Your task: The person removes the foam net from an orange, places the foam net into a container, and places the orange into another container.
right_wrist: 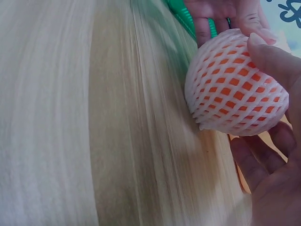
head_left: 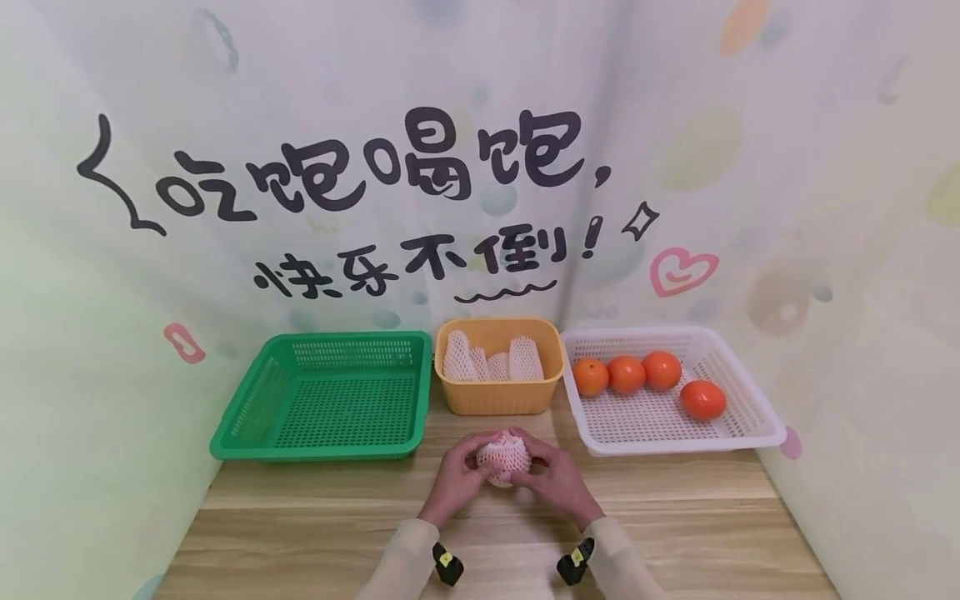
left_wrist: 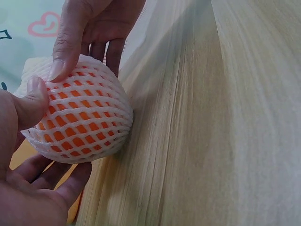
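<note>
A round orange-red fruit (left_wrist: 80,115) sits inside a white foam net sleeve (right_wrist: 230,84), low over the wooden table in front of the baskets. My left hand (head_left: 454,478) grips it from the left, thumb on the near side and fingers around the far side and beneath. From the right, my right hand (head_left: 561,482) holds the same netted fruit, its thumb pressing on the mesh. Both thumbs lie close together in the left wrist view. The net covers most of the fruit, which shows through the diamond-shaped gaps. Whether the fruit touches the table is hard to tell.
Behind the hands stands a yellow-orange bin (head_left: 491,400) with several white foam nets (head_left: 525,360). A green basket (head_left: 315,454) is at left. The white basket (head_left: 637,446) at right holds several orange-red fruits (head_left: 702,401). A printed curtain (head_left: 375,67) hangs behind the table (head_left: 300,533).
</note>
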Tool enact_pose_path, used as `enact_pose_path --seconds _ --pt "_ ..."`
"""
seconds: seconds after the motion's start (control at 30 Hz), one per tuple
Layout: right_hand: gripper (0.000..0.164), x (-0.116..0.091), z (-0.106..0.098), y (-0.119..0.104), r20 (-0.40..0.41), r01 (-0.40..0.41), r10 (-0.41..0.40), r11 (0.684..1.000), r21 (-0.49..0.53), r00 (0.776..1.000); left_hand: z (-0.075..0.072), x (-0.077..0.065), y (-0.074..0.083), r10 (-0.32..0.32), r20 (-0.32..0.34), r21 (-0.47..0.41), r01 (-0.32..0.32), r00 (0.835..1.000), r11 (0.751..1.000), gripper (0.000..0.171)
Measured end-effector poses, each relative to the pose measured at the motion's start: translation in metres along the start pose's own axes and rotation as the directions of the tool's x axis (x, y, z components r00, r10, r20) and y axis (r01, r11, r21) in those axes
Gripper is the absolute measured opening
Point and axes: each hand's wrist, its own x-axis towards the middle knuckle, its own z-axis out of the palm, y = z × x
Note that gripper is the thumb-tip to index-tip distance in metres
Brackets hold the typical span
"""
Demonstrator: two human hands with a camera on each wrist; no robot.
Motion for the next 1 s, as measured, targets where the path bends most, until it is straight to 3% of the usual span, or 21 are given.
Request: enact_pose_path --seconds 0.23,0.43,0.7,0.87,1.0 --pt "0.072 0.0 0.001 0.0 0.003 0.011 -0.011 0.999 -0.046 1.0 -0.001 0.001 -0.005 0.023 0.056 -0.033 -0.021 0.998 0.999 0.048" --pt "0.052 0.0 0.001 0.001 -0.035 -0.004 0.005 1.0 0.03 0.999 -0.003 0.003 -0.008 0.026 0.078 -0.092 -0.018 0.997 0.996 0.049" --pt "0.038 0.005 0.005 -0.005 -0.136 0.041 -0.035 0.998 0.04 0.99 0.004 0.007 -0.005 0.016 -0.094 -0.045 -0.02 0.995 0.999 0.032" --pt "0.029 0.005 0.009 -0.012 -0.208 0.051 -0.037 0.997 0.064 0.978 0.009 0.005 0.001 0.034 -0.207 -0.016 -0.038 0.978 0.999 0.016" --pt "0.025 0.006 0.014 -0.012 -0.285 0.11 -0.096 0.993 0.035 0.954 0.014 0.005 0.004 0.057 -0.289 -0.003 -0.061 0.956 0.998 0.015"
